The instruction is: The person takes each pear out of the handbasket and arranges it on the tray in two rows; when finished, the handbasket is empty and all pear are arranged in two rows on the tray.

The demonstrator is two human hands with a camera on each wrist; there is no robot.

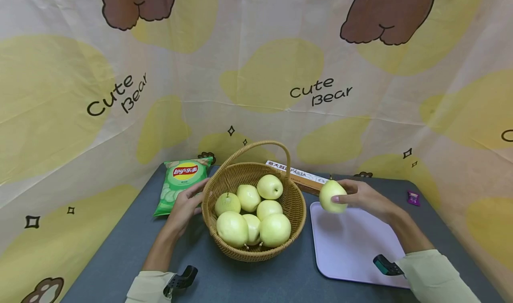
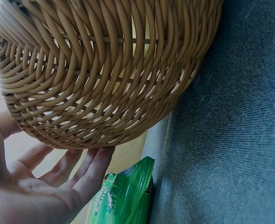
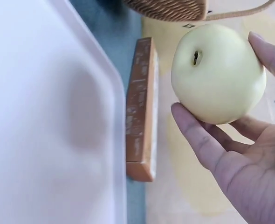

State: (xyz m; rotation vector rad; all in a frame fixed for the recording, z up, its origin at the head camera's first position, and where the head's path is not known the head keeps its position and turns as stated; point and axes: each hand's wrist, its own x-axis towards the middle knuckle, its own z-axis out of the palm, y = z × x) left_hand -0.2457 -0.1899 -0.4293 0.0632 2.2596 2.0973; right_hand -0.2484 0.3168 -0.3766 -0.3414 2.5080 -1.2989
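Note:
In the head view, my right hand (image 1: 362, 199) holds a pale yellow-green pear (image 1: 333, 196) above the near-left part of a lilac tray (image 1: 360, 249). In the right wrist view, the thumb and fingers grip the sides of that pear (image 3: 216, 74), its dark stem end facing the camera. My left hand (image 1: 185, 207) touches the left side of a wicker basket (image 1: 252, 255), which has a tall handle and contains several similar pears (image 1: 232, 228). The left wrist view has the fairly straight fingers (image 2: 93, 172) resting against the weave.
A green bag of Lay's chips (image 1: 180, 185) leans behind the left hand. Behind the basket and tray lies a long pasta box (image 1: 306, 178). Far right on the grey table (image 1: 224, 285) is a small purple packet (image 1: 413, 198). A patterned cloth (image 1: 256, 71) hangs behind the table.

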